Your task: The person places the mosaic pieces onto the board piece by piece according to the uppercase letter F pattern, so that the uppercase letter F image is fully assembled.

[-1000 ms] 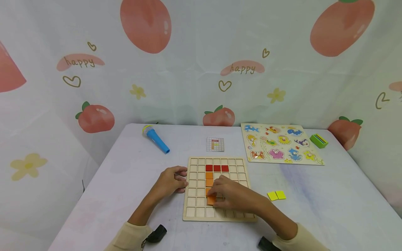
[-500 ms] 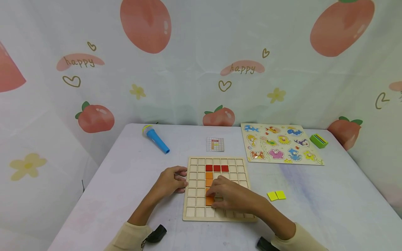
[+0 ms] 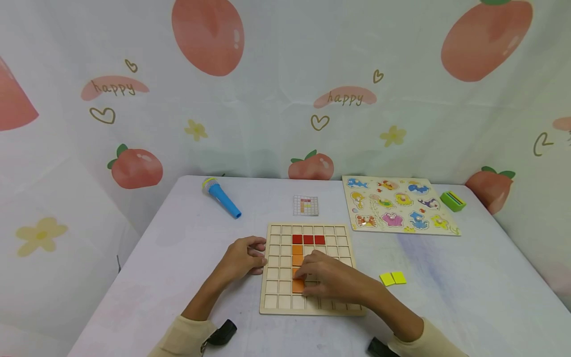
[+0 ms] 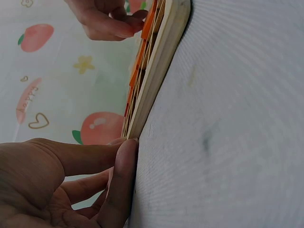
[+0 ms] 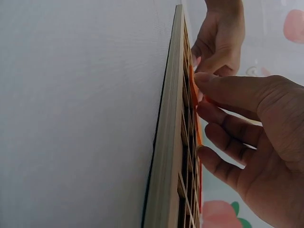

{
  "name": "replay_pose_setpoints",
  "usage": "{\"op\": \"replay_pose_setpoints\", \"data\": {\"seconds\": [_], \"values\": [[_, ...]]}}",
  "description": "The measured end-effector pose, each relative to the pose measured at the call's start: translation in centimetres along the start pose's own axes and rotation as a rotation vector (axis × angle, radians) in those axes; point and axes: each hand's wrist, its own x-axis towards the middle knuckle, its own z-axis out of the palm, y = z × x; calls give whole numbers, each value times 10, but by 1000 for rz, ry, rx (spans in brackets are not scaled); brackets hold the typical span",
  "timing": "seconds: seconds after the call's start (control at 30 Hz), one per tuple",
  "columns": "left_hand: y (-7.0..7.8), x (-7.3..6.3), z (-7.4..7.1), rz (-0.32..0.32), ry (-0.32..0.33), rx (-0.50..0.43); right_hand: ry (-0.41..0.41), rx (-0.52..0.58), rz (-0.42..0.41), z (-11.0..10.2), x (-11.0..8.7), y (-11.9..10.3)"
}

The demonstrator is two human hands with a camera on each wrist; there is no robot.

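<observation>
A square wooden grid board [image 3: 312, 311] lies on the table before me. Across its upper part runs a row of 3 red tiles [image 3: 308, 240]. Several orange tiles form a column below the leftmost red one. My left hand [image 3: 241, 258] holds the board's left edge, thumb and finger meeting at the rim in the left wrist view. Over the board, my right hand [image 3: 332, 278] has thumb and fingertips at the lowest orange tile [image 3: 298, 286]. That tile stands slightly proud of the grid in the left wrist view. The right hand hides some cells.
Two yellow tiles [image 3: 393, 278] lie right of the board. Behind it is a small printed pattern card [image 3: 306, 205]. A toy microphone [image 3: 224, 200] lies back left; an animal puzzle board [image 3: 399, 205] and a green block-like item [image 3: 452, 201] are back right.
The lowest orange tile has shifted slightly left, lining up with the column above. The right hand moved with it only a little; the left hand has stayed at the board's edge.
</observation>
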Motion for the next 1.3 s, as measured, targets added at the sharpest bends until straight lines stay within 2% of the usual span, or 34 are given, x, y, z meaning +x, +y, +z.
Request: {"op": "replay_pose_setpoints", "data": {"seconds": [0.37, 0.73, 0.87, 1.13, 1.3], "values": [[-2, 1, 2, -10, 5, 14, 52, 29, 32, -7, -20, 15], [-2, 0, 2, -5, 5, 16, 108, 88, 124, -25, -57, 33], [-2, 0, 2, -3, 6, 15, 143, 66, 146, -29, -72, 41], [-2, 1, 2, -4, 5, 9, 235, 15, 136, -35, -98, 56], [-2, 1, 1, -2, 4, 1, 273, 4, 180, -37, -113, 65]]}}
